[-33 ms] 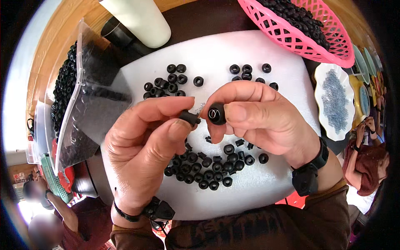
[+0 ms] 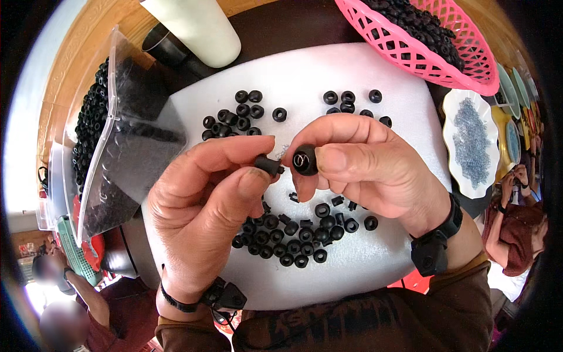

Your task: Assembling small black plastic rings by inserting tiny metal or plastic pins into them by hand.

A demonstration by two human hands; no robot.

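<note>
My left hand pinches a small black plastic plunger between thumb and forefinger, its narrow stem pointing right. Close by, my right hand grips a round black cord-lock barrel with its opening toward me. Thin wire coils of a spring show inside that opening. A small gap separates the two parts. Beneath my hands, a pile of black barrels and plungers lies on the white foam sheet. More loose barrels sit beyond my left hand, and a smaller group beyond my right.
A clear plastic bin of black parts stands tilted at the left. At far right are a pink lattice basket of black parts and a white scalloped dish of fine springs. A pale cylinder lies behind; other people sit at both sides.
The plunger in my left hand has shifted very slightly to the right. The spring coils in the barrel appear slightly turned. Both grips stay the same.
</note>
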